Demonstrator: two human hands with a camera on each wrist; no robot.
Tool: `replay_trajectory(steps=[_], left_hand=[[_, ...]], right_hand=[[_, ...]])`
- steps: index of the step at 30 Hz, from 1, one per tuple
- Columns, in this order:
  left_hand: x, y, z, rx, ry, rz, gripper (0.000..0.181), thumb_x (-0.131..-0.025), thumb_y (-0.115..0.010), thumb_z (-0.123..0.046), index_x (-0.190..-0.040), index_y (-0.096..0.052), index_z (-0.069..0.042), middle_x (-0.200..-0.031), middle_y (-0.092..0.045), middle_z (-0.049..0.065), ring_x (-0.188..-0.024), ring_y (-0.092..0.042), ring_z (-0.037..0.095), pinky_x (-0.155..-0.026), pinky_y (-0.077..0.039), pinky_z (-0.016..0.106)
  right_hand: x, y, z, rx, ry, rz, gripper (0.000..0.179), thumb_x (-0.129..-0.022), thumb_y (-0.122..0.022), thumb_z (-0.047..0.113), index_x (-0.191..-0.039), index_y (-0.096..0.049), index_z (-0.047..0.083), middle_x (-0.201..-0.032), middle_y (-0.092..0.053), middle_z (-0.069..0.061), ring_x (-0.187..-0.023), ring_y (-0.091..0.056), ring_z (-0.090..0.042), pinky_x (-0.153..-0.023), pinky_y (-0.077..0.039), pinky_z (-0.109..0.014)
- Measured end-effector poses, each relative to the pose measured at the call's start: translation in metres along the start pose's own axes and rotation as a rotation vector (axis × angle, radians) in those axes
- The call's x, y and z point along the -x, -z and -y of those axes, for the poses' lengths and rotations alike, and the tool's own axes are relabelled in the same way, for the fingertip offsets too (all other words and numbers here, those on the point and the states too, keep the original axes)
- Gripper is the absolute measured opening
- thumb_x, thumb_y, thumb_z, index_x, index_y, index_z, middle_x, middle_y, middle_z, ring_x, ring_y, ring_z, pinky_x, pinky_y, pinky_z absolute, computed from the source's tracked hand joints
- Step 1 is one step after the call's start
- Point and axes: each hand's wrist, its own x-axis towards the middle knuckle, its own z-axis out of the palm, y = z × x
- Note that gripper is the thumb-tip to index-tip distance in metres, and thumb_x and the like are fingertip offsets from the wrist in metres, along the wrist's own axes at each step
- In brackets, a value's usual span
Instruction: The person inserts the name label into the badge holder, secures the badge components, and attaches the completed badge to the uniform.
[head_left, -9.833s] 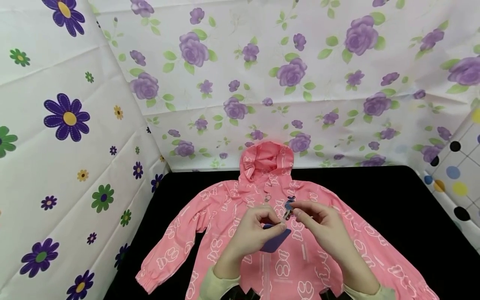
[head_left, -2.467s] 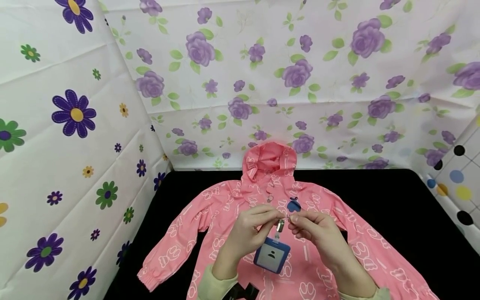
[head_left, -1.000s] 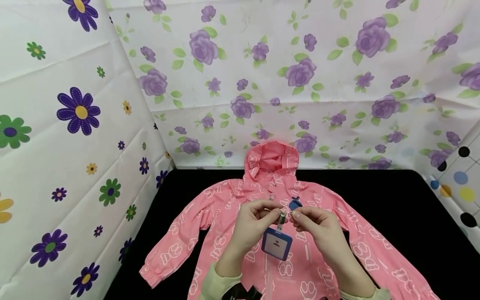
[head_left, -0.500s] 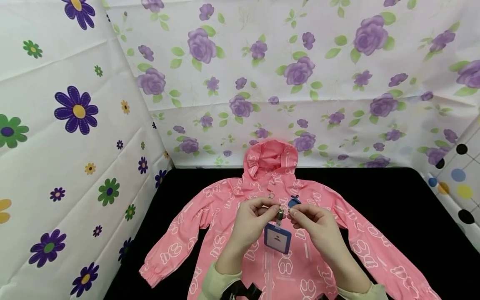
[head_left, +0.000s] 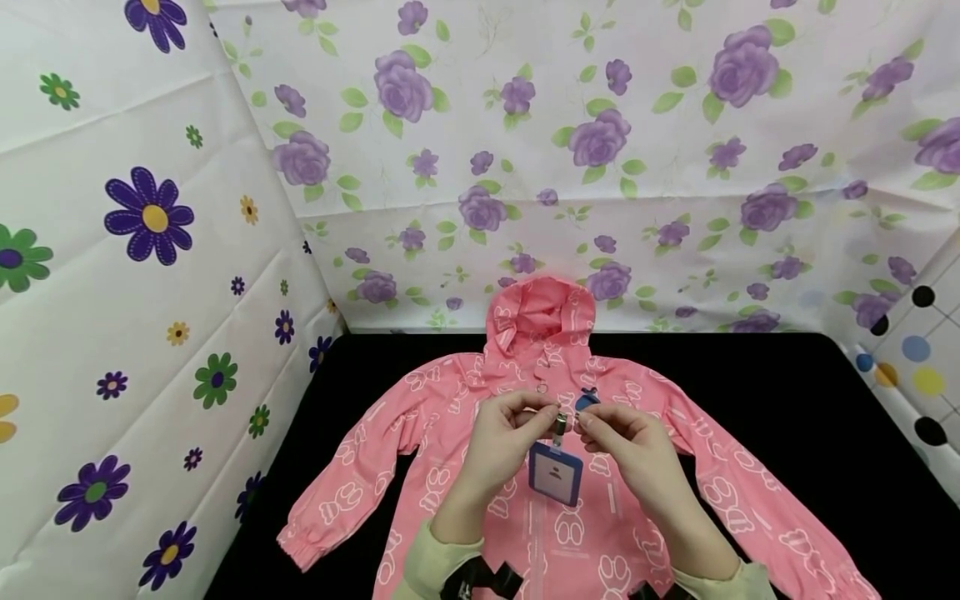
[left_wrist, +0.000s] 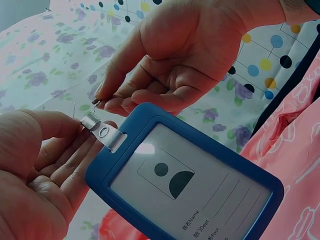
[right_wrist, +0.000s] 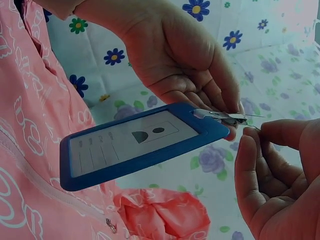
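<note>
My left hand [head_left: 498,446] pinches the metal clip [left_wrist: 91,121] of a blue badge holder [left_wrist: 112,175] between thumb and fingers. The holder hangs from the clip by a clear strap [left_wrist: 117,140], its white card with a person icon in view. My right hand [head_left: 633,442] pinches a small metal piece with a thin bent wire [left_wrist: 95,104], close beside the clip. A thin straight pin [right_wrist: 255,116] sticks out from the clip in the right wrist view. Both hands are above a pink hooded jacket [head_left: 442,417] with white bear outlines.
The jacket lies spread on a black table [head_left: 750,392], hood away from me. A small dark-blue patch [head_left: 587,400] is on its chest, near a ring zipper pull [head_left: 542,388]. Flowered sheets [head_left: 465,125] stand behind and at the left; a dotted sheet [head_left: 930,350] is at right.
The badge holder first showed its plain blue side, then turned its card side out. It has since risen slightly. My right hand has moved off the blue patch, towards the clip.
</note>
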Motion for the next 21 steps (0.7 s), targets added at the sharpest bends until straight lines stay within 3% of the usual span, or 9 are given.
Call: replay_trajectory(steps=[10, 17, 21], left_hand=[[-0.006, 0.011, 0.009, 0.052, 0.033, -0.014, 0.021, -0.103, -0.070, -0.002, -0.114, -0.069, 0.016, -0.099, -0.076, 0.016, -0.084, -0.076, 0.014, -0.083, -0.066, 0.036], [-0.015, 0.040, 0.015, 0.044, 0.084, -0.079, 0.021, -0.104, -0.070, -0.005, -0.117, -0.071, 0.012, -0.100, -0.077, 0.017, -0.087, -0.079, 0.024, -0.080, -0.067, 0.038], [-0.016, 0.063, 0.020, 0.053, 0.135, -0.128, 0.019, -0.104, -0.068, -0.004, -0.115, -0.070, 0.011, -0.097, -0.077, 0.016, -0.086, -0.079, 0.022, -0.080, -0.066, 0.035]], right_hand=[[-0.005, -0.004, -0.002, -0.010, -0.014, 0.020, 0.029, -0.108, -0.066, 0.015, -0.124, -0.070, -0.009, -0.108, -0.075, -0.018, -0.093, -0.074, -0.020, -0.085, -0.064, -0.028], [-0.018, -0.004, -0.023, -0.010, -0.048, 0.048, 0.028, -0.108, -0.065, 0.012, -0.126, -0.069, -0.009, -0.110, -0.073, -0.019, -0.094, -0.073, -0.021, -0.085, -0.063, -0.027], [-0.027, -0.005, -0.038, 0.001, -0.076, 0.094, 0.026, -0.108, -0.065, 0.010, -0.125, -0.070, -0.009, -0.109, -0.073, -0.018, -0.094, -0.073, -0.018, -0.084, -0.064, -0.027]])
